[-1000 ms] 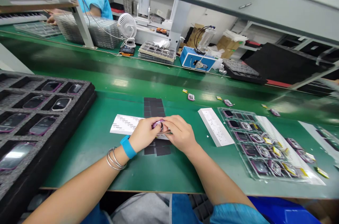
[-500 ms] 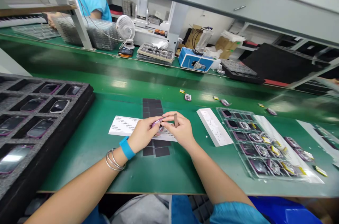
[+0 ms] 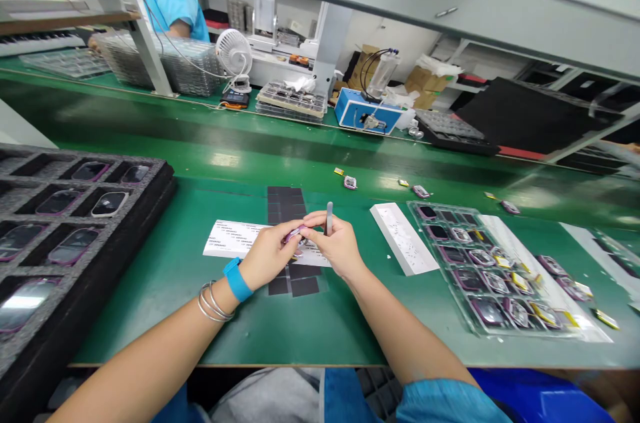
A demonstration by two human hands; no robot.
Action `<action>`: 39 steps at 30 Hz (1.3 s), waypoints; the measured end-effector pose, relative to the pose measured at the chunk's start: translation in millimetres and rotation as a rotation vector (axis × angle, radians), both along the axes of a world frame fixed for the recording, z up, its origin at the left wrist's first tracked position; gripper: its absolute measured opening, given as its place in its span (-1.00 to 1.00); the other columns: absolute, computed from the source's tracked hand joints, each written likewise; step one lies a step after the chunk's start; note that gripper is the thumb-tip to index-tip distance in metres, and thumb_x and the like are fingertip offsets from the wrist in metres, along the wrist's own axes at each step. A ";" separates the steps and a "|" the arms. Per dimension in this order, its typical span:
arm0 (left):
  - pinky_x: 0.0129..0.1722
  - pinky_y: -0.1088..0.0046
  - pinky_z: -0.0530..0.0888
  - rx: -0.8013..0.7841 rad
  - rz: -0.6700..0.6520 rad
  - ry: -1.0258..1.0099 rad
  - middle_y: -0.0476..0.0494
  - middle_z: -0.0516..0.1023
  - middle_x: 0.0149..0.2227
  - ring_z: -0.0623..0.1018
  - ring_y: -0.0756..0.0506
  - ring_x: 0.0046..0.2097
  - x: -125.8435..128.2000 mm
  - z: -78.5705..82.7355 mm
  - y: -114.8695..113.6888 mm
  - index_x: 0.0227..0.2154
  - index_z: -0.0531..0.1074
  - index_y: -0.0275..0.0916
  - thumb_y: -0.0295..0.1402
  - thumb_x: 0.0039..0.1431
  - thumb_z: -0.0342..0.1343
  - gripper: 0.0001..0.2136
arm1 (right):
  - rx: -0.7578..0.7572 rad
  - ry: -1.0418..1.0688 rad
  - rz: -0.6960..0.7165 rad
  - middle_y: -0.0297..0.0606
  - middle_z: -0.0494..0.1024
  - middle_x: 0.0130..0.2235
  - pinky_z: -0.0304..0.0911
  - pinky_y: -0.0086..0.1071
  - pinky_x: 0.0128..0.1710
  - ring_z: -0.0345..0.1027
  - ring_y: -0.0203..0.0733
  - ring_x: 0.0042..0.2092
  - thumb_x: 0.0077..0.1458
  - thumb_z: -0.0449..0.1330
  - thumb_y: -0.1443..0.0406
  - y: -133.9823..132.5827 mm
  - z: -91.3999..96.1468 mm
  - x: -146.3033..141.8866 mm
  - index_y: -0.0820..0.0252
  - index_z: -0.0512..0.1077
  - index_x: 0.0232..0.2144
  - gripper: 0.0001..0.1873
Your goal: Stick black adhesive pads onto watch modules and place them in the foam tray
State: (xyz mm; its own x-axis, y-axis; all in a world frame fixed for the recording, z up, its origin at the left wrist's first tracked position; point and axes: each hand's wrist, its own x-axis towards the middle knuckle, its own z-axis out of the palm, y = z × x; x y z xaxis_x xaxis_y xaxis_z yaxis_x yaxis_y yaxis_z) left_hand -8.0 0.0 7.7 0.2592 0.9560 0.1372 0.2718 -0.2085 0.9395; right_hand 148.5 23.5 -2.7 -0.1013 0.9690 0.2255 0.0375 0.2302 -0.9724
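Upright now above the right hand [image 3: 343, 248] stands a grey tool [image 3: 329, 216], unseen a second ago; that hand has turned, while the left has barely shifted. Between the two sets of fingertips, above the table [image 3: 350, 326], is the purple case [image 3: 295, 233], pinched by the left hand [image 3: 270, 251]. Both hands are together, the right closed about the tool; whether the tool's lower end touches the case is hidden. Fine handwork with the tool seems under way. Beneath, a printed strip [image 3: 231, 237] crosses black sheets [image 3: 286, 204]. Farther out, a white block [image 3: 403, 240] and clear tray [image 3: 450, 276] lie rightward, a foam tray [image 3: 150, 223] leftward.
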 end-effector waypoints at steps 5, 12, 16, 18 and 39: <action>-0.18 0.33 0.51 -0.480 -0.021 -0.512 -0.20 0.56 -0.17 0.57 -0.09 -0.22 1.9 1.7 5.9 -0.08 0.40 -0.31 -0.34 -0.01 0.19 -0.62 | -0.270 0.176 0.003 -0.17 0.54 -0.25 -0.02 -0.54 -0.77 0.26 -0.39 -0.56 -0.12 0.29 0.15 3.8 14.0 10.0 0.21 0.52 -0.31 -0.69; -0.13 0.40 0.46 -0.444 0.054 -0.500 -0.13 0.58 -0.32 0.57 -0.04 -0.25 -15.4 7.0 16.5 -0.36 0.38 -0.32 -0.44 -0.11 0.26 -0.78 | -0.127 0.231 -0.150 -0.18 0.56 -0.35 0.26 -0.48 -0.51 0.36 -0.28 -0.37 0.01 0.09 0.14 22.2 21.7 38.5 0.24 0.49 -0.38 -0.70; -0.27 0.40 0.50 -0.474 -0.132 -0.343 -0.17 0.59 -0.33 0.57 -0.06 -0.31 -25.9 17.3 14.4 -0.39 0.37 -0.33 -0.39 -0.11 0.29 -0.76 | -0.300 0.163 -0.053 -0.35 0.31 -0.70 -0.10 -0.51 -0.78 0.00 -0.44 -0.72 0.09 -0.02 0.05 32.2 13.5 47.3 0.27 0.44 -0.59 -0.53; -0.29 0.39 0.51 -0.625 -0.261 -0.405 -0.19 0.59 -0.30 0.59 -0.08 -0.32 -27.6 20.5 12.7 -0.35 0.35 -0.31 -0.37 -0.10 0.29 -0.73 | -0.401 0.209 -0.005 -0.35 0.31 -0.70 -0.04 -0.52 -0.79 0.06 -0.43 -0.74 0.09 0.01 0.02 36.0 9.1 46.9 0.27 0.42 -0.61 -0.51; -0.36 0.52 0.55 -0.878 -0.188 -0.319 -0.26 0.58 -0.25 0.61 -0.10 -0.33 -7.7 -11.3 14.6 0.20 0.09 -0.39 -0.55 -0.12 0.25 -0.23 | -0.568 0.024 0.278 -0.25 0.55 -0.49 0.44 -0.42 -0.29 0.50 -0.23 -0.38 -0.43 0.47 0.33 55.9 -11.7 47.4 0.33 0.48 -0.56 -0.70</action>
State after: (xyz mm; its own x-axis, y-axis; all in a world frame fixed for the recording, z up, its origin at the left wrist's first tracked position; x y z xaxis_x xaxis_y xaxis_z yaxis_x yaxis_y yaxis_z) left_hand -15.7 14.5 -3.6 0.4939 0.6975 -0.5192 0.0095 0.5928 0.8053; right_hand 195.9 79.4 -14.4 -0.3679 0.8762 -0.3112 0.0268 -0.3245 -0.9455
